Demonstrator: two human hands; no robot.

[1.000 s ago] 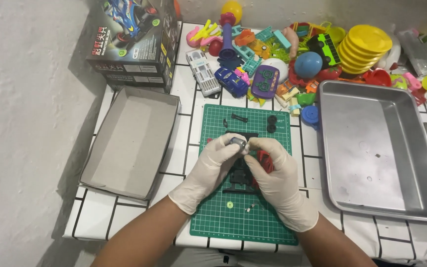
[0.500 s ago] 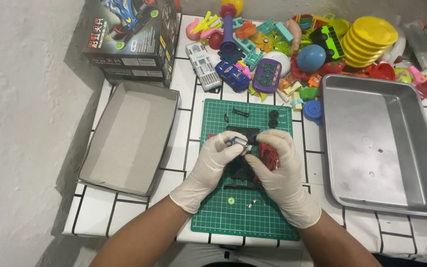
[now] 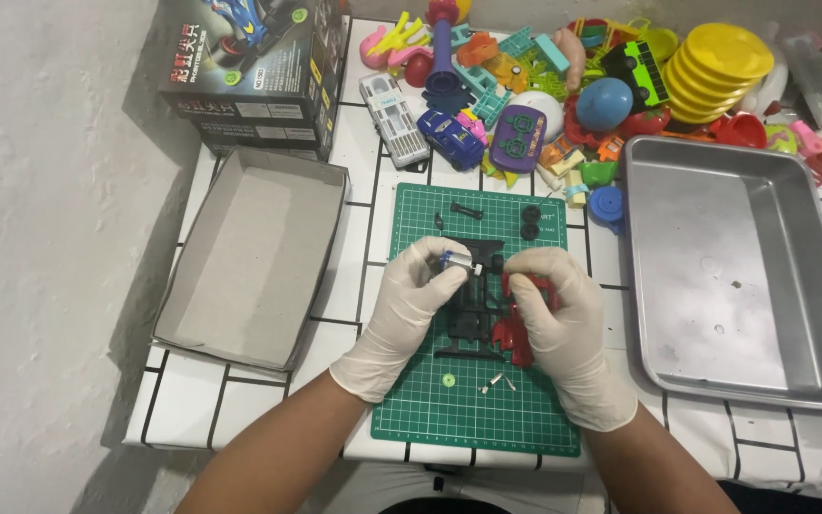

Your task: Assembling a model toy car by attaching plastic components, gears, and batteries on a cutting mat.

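Steel tray (image 3: 744,286) at right and open cardboard box (image 3: 249,257) at left hold nothing. On green cutting mat (image 3: 473,409): black chassis (image 3: 476,309) w/ red part (image 3: 516,333), roughly half-built. Left hand (image 3: 406,305) pinches small silver motor (image 3: 456,262); right hand (image 3: 558,319) curls on the red part. Two black wheels (image 3: 530,223), axle and screws (image 3: 497,383) lie loose, unfitted.

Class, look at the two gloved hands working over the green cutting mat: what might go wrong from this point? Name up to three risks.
1. The left hand pinches a small silver and blue motor at its fingertips; it may slip, perhaps onto the green mat.
2. A tiny yellow gear and small metal bits lie loose near the wrists; a forearm might sweep them off.
3. The right hand presses red parts against the black chassis; thin plastic may snap.
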